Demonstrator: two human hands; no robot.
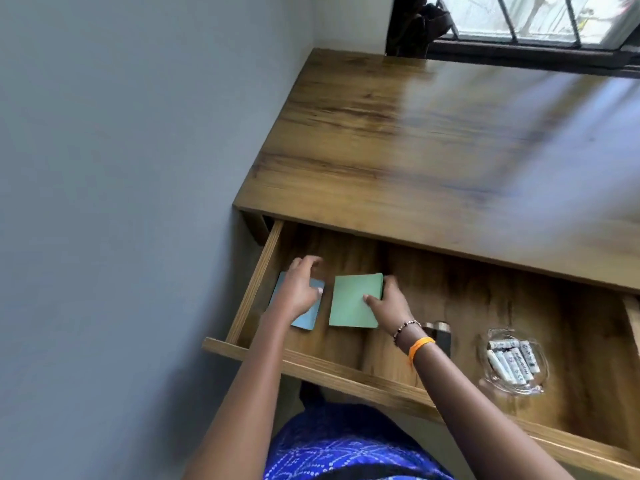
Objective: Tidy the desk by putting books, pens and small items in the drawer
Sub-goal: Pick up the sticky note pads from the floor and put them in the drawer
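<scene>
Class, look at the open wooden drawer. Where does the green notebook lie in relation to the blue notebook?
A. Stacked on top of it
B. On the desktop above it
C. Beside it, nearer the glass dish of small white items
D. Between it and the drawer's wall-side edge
C: the green notebook lies flat in the open wooden drawer, to the side of the blue notebook that faces the clear glass dish.

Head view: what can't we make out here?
- Blue book: mostly covered by the left hand.
- Dark item in the drawer: partly behind the right wrist, identity unclear.
- Printing on the white tubes in the glass dish: too blurred.
- Drawer's right end: cut by the frame edge.
</scene>
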